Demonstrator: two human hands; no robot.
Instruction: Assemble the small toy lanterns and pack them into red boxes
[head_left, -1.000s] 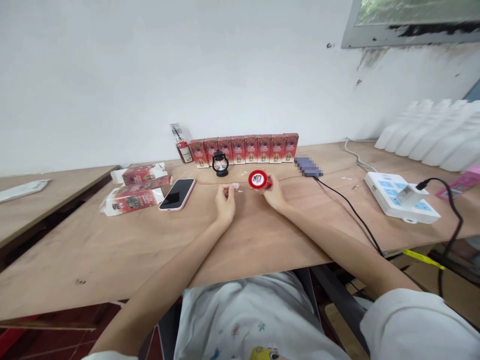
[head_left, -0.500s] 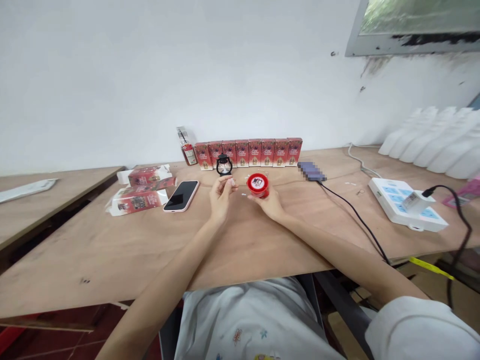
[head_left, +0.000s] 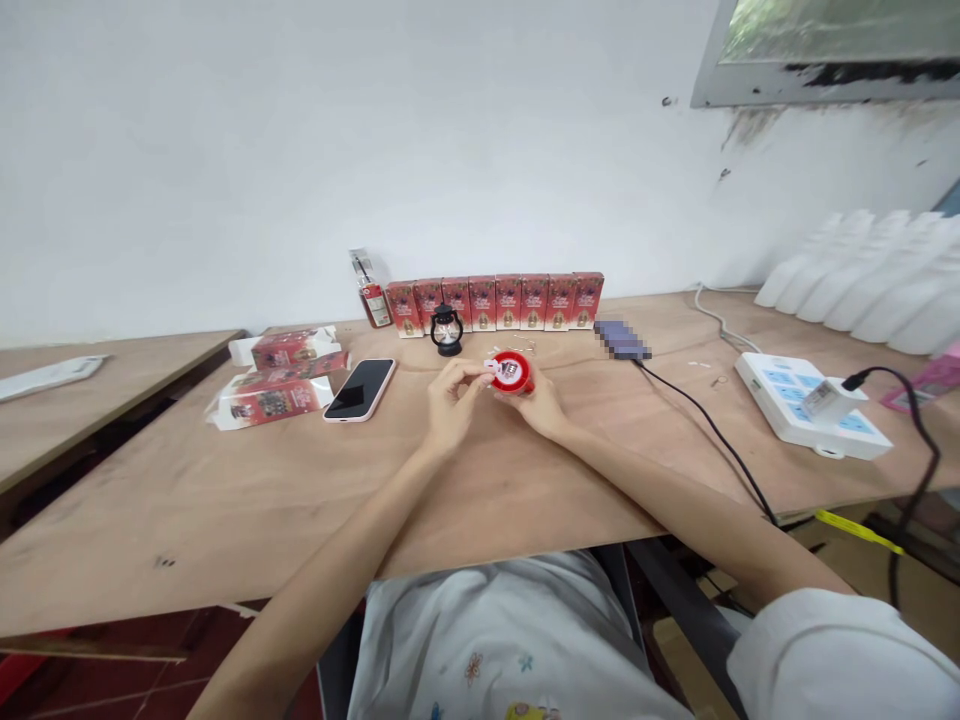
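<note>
My right hand is wrapped round a small red lantern, its round base turned up toward me. A white disc with a dark patch fills the middle of the base. My left hand pinches a small white piece over the left rim of that base; its exact kind is too small to make out. Just beyond my left hand, a black lantern stands upright on the table. Small white scraps and a thin wire-like piece lie behind the red lantern.
A row of red boxes stands along the wall beside a bottle. To the left are a phone and flattened packaging. At right are a blurred phone, its cable, a power strip and white bottles.
My left hand has moved right with the small white piece, from in front of the black lantern to the red lantern's base. My right hand stays nearly in place.
</note>
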